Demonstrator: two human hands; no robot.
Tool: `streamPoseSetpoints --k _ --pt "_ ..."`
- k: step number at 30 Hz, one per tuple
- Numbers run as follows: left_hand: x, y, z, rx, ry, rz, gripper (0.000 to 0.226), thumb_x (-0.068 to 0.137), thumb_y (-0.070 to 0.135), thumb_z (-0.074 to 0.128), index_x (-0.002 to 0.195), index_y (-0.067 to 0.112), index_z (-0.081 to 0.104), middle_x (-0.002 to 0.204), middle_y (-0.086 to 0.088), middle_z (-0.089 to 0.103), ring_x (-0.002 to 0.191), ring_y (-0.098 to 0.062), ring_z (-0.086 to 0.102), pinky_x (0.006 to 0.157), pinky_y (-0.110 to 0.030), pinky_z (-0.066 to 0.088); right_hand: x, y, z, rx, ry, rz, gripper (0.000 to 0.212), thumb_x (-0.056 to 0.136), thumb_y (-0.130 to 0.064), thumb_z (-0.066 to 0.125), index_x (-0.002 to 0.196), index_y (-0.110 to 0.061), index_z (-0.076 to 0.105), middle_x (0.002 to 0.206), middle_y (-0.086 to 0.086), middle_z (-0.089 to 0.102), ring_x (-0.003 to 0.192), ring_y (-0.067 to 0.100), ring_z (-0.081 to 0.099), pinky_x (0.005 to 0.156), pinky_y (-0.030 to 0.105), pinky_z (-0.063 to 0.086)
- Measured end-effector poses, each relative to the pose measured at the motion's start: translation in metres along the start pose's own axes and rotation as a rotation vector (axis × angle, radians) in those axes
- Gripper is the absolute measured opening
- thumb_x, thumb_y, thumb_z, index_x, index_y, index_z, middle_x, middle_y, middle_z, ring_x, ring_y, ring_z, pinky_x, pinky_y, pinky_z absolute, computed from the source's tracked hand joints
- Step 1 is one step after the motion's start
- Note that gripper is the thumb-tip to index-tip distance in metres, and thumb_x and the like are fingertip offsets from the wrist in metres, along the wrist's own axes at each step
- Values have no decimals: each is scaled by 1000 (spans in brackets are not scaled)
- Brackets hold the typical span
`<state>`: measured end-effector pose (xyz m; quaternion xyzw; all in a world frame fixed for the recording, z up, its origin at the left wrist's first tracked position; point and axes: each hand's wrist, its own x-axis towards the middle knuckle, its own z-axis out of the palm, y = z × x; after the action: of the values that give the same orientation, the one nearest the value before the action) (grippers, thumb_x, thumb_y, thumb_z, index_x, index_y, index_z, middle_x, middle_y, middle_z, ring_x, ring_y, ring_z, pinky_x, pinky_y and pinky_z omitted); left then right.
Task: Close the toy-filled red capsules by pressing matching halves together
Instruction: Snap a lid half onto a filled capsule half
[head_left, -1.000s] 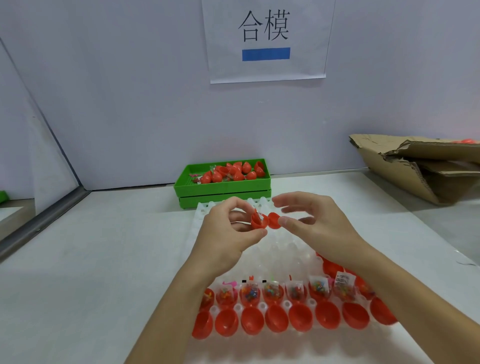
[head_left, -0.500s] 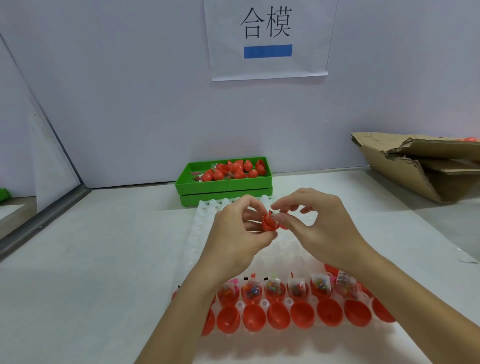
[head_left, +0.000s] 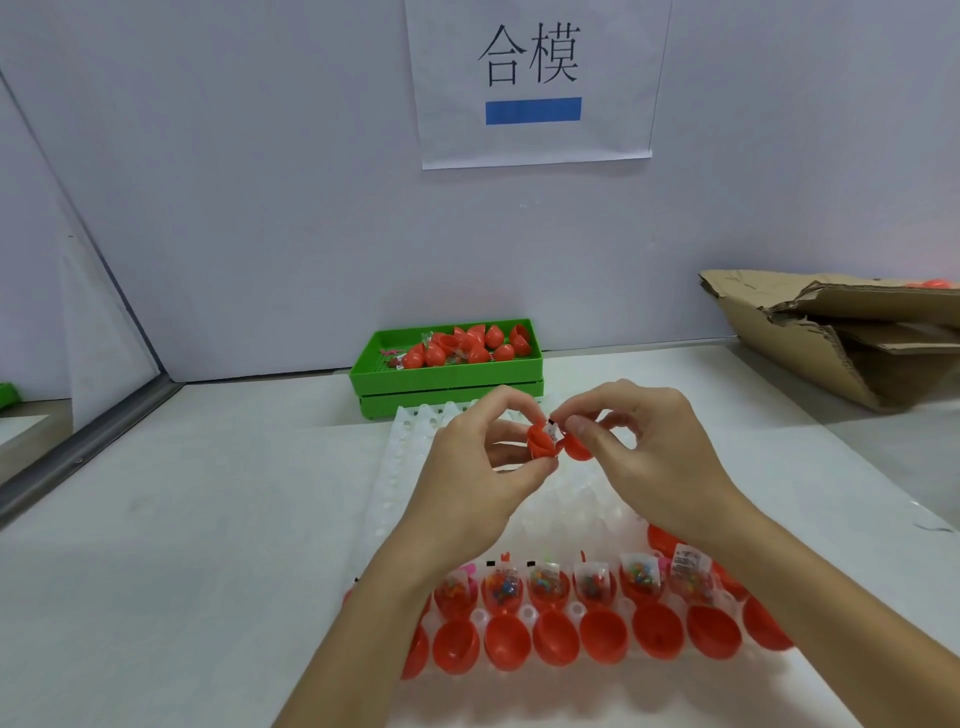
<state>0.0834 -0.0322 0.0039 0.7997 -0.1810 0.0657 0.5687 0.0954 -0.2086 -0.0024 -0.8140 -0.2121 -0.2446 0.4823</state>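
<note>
Head view: above the white tray (head_left: 395, 467), the left hand (head_left: 470, 467) pinches a red capsule half (head_left: 540, 441) holding a toy packet, while the right hand (head_left: 649, 457) pinches the matching half (head_left: 575, 451) just beside it. The tray's near rows hold toy-filled halves (head_left: 548, 590) and empty halves (head_left: 556, 638). Far on the bench (head_left: 182, 519), a green bin (head_left: 447, 374) holds red capsules.

Bare forearms, no sleeves, unadorned
</note>
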Motion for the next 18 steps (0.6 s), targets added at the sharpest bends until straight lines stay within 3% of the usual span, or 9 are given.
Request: streamPoseSetpoints --k 8,13,18 --pt "0 -2 0 7 -1 4 25 86 14 77 93 25 56 92 5 75 87 -5 73 72 -15 55 -1 -1 1 -12 -3 20 19 87 -3 72 90 -21 78 83 -12 72 82 16 68 80 44 57" --pt "0 -1 0 23 -24 24 32 86 16 77 104 36 59 94 8 74 88 -3 72 74 -15 55 -2 -4 1 -52 -19 3 14 87 -8 74 86 -21 78 78 -17 69 81 10 64 74 38 55" --pt "-1 -2 0 -2 -63 31 23 87 15 76 96 27 59 92 11 74 89 -4 72 79 -18 56 -2 -4 0 -109 -8 -15 14 86 -5 74 80 -19 74 77 -12 69 79 11 59 67 31 49"
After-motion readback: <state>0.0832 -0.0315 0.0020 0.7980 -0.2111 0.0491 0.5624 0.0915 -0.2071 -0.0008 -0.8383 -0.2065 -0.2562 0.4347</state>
